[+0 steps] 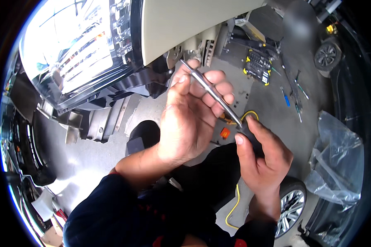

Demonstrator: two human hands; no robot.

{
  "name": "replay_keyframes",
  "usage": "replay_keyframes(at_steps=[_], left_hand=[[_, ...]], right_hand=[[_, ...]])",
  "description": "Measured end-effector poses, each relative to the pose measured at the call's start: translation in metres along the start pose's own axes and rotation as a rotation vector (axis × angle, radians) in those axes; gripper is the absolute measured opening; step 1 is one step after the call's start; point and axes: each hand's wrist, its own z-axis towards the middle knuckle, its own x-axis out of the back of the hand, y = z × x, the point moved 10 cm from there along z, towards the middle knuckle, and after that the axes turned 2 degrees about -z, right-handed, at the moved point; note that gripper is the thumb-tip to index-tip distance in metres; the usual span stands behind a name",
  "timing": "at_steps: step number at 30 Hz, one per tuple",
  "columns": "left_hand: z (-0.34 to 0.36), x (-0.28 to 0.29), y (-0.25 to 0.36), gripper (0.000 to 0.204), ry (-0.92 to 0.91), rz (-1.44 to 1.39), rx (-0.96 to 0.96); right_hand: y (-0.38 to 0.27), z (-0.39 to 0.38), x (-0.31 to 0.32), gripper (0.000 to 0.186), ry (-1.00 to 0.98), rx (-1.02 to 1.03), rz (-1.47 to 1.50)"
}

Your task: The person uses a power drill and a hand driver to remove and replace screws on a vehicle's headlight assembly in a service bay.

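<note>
A dark navy left sleeve [99,201] ends partway up the forearm, edged in red at its cuff. The right sleeve [259,234] is equally dark, with a red patch [240,243] beside it. Small red marks [150,210] dot the dark front. Black trousers [214,173] cover the legs; both hands are bare.

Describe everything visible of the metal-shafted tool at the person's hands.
The tool has a long, straight, shiny grey shaft, metal by its look, slimmer toward the far end, and a black handle. It slants from lower right to upper left in the view, in front of the person and right of the headlight. The right hand grips the handle, hiding much of it. The shaft crosses the fingers of the upturned left hand; how firmly they touch it, and the tip's exact shape, can't be told.
</note>
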Motion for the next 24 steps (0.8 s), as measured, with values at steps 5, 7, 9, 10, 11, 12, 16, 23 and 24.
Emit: replay_keyframes(at_steps=[5,7,9,10,11,12,16,23,24], left_hand=[[-0.008,-0.014,0.007,0.039,-0.056,0.167,-0.186],[-0.009,-0.013,0.009,0.037,0.008,0.206,-0.207],[-0.009,-0.014,0.009,0.035,-0.014,0.205,-0.221],[-0.010,-0.014,0.009,0.035,0.003,0.199,-0.222],[-0.011,-0.014,0.008,0.034,0.019,0.191,-0.222],[-0.009,-0.017,0.008,0.035,-0.033,0.176,-0.225],[-0.011,-0.027,0.009,0.036,-0.072,0.188,-0.254],[-0.016,-0.028,0.019,0.056,0.055,0.436,-0.286],[-0.017,-0.031,0.021,0.058,0.033,0.450,-0.286]], right_hand=[[0.008,0.025,0.006,0.032,-0.045,0.130,0.128],[0.011,0.031,0.004,0.031,-0.111,0.103,0.168],[0.012,0.036,0.005,0.029,-0.116,0.124,0.186],[0.011,0.038,0.007,0.028,-0.115,0.132,0.192],[0.010,0.040,0.008,0.028,-0.114,0.140,0.197],[0.011,0.044,0.008,0.026,-0.174,0.079,0.170],[0.004,0.059,0.012,0.026,-0.184,0.197,0.141],[0.005,0.068,0.012,0.027,-0.219,0.184,0.132],[0.004,0.068,0.010,0.026,-0.249,0.152,0.123]])
